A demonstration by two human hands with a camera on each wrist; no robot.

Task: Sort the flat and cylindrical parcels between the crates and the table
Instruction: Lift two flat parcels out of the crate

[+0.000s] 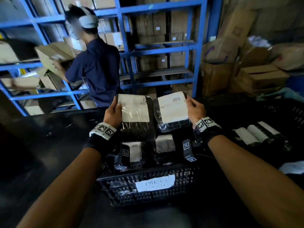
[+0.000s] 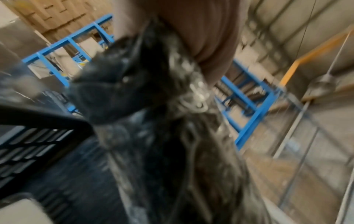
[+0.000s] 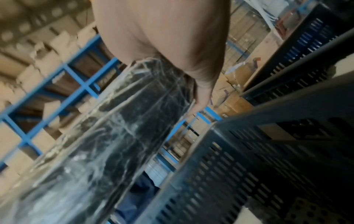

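Observation:
Two flat black parcels wrapped in clear film hang side by side above a black crate (image 1: pixel 148 186). My left hand (image 1: pixel 113 112) grips the left flat parcel (image 1: pixel 136 116) by its left edge; its white label faces me. My right hand (image 1: pixel 195 109) pinches the right flat parcel (image 1: pixel 172 109) by its right edge. In the left wrist view the left parcel (image 2: pixel 153 121) hangs blurred under the palm. The right wrist view shows the right parcel (image 3: pixel 124 128) beside the crate wall (image 3: pixel 249 166). More labelled parcels (image 1: pixel 164 143) lie inside the crate. Three cylindrical parcels (image 1: pixel 256 134) lie in a second crate (image 1: pixel 287 112) at right.
A paper tag (image 1: pixel 154 182) is stuck on the crate's front wall. The crates stand on a dark table (image 1: pixel 41 137). Beyond it a person in a dark blue shirt (image 1: pixel 97 69) handles a cardboard box by blue shelving (image 1: pixel 164 50). Cardboard boxes (image 1: pixel 246 71) pile at the right.

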